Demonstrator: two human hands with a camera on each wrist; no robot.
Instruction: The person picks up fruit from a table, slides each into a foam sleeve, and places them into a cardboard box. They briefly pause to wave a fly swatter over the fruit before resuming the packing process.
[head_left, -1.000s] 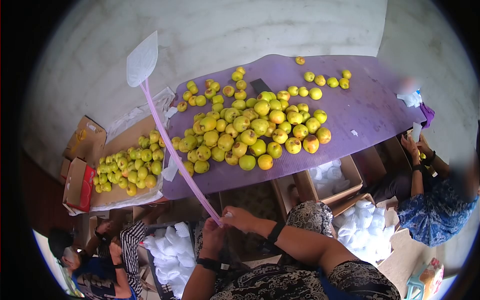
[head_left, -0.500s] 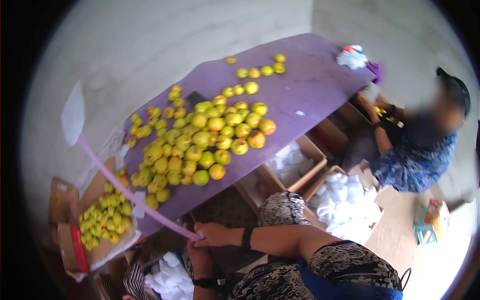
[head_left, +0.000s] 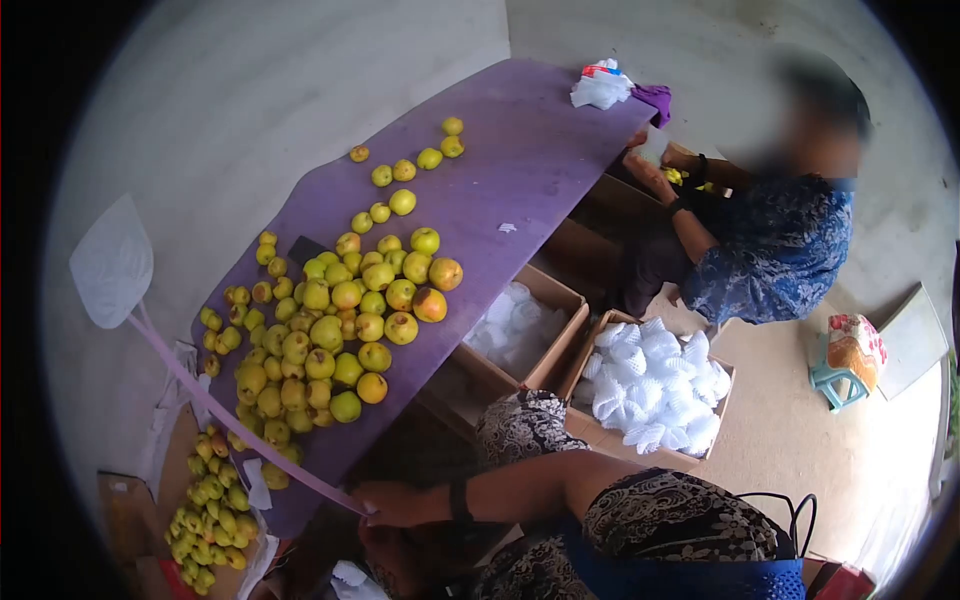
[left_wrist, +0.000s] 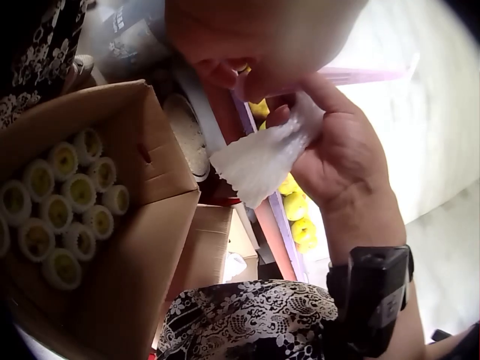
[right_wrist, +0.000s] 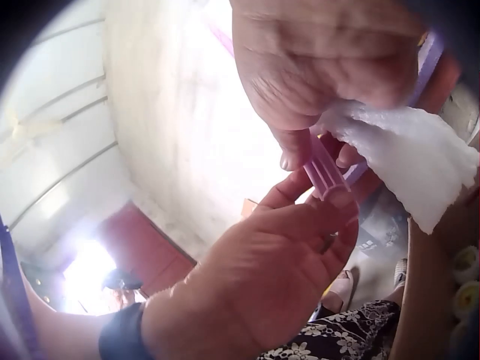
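Note:
A pink-handled fly swatter [head_left: 205, 395] with a white head slants over the table's left side. My left hand [head_left: 388, 552] is low in the head view; in the right wrist view that hand [right_wrist: 262, 274] pinches the handle's end [right_wrist: 325, 169]. My right hand [head_left: 400, 503] is just above it, its thumb against the handle in the right wrist view. A crumpled white foam piece [right_wrist: 412, 154] is gripped in that right hand [right_wrist: 330, 67]. In the left wrist view the foam [left_wrist: 262, 161] hangs from my right hand [left_wrist: 345, 154], beside my left hand [left_wrist: 262, 37].
Yellow-green fruit [head_left: 325, 332] covers part of the purple table [head_left: 480, 215], with more fruit [head_left: 212, 505] at lower left. Boxes hold white foam [head_left: 655, 385]. A carton [left_wrist: 161, 255] contains foam-wrapped fruit [left_wrist: 58, 214]. Another person [head_left: 780, 245] sits at right, near a stool [head_left: 838, 385].
The head view has turned right, so the table and fruit appear shifted left. Both hands and the swatter appear lower and further left. My hands stay together at the handle's end.

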